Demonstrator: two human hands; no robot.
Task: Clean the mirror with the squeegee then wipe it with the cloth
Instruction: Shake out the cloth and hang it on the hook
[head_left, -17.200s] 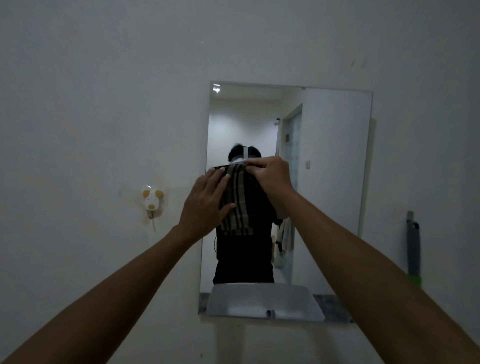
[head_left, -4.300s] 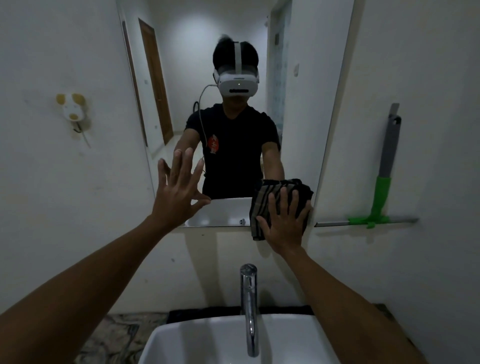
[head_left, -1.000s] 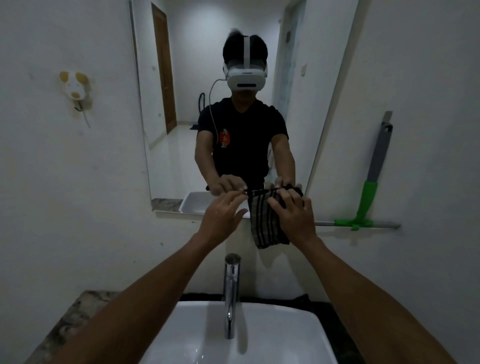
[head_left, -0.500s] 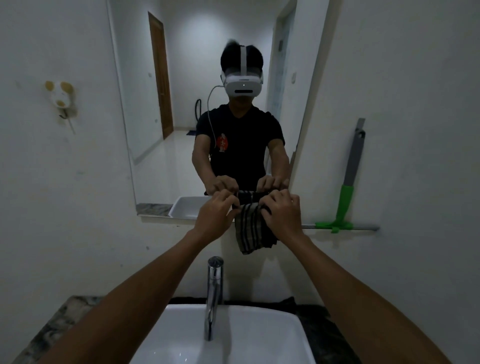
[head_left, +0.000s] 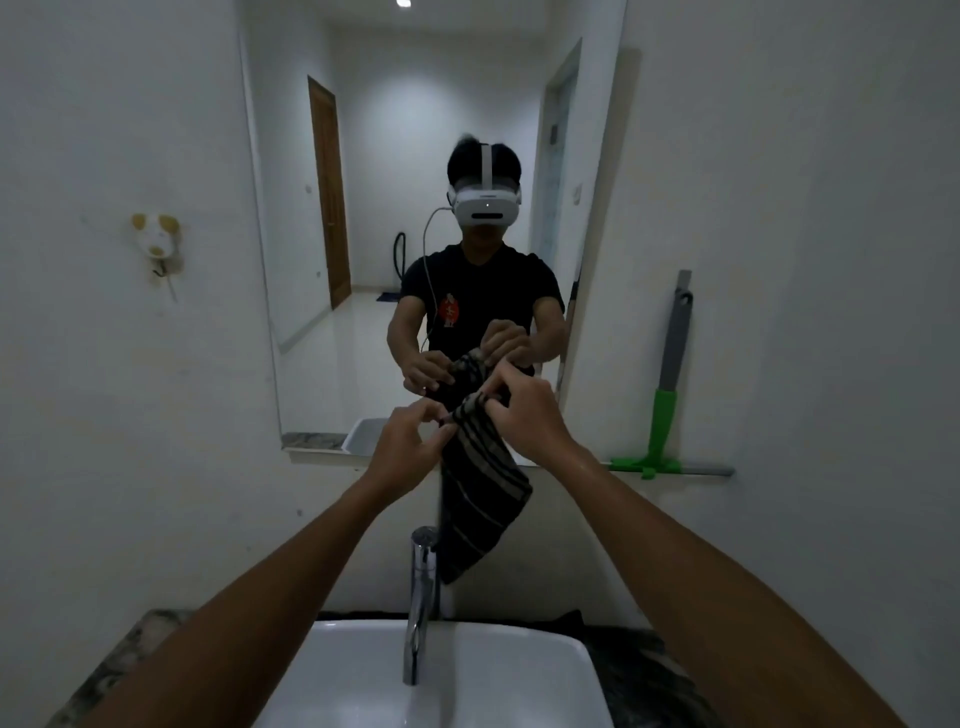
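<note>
The wall mirror (head_left: 363, 156) hangs ahead of me above the sink and reflects a person in a headset. A dark striped cloth (head_left: 480, 499) hangs in front of the mirror's lower edge, off the glass. My left hand (head_left: 408, 447) pinches its top left edge. My right hand (head_left: 524, 415) pinches the top right corner, slightly higher. The squeegee (head_left: 667, 395), grey handle with a green head, leans upright against the wall to the right of the mirror, untouched.
A chrome tap (head_left: 421, 597) stands just below the cloth over a white basin (head_left: 519, 675). A dark stone counter (head_left: 644, 670) flanks the basin. A small animal-shaped hook (head_left: 156, 241) is on the left wall.
Both hands have pulled the cloth back from the mirror and lifted it a little; it now hangs longer, unfolded, over the tap. The view has moved back slightly.
</note>
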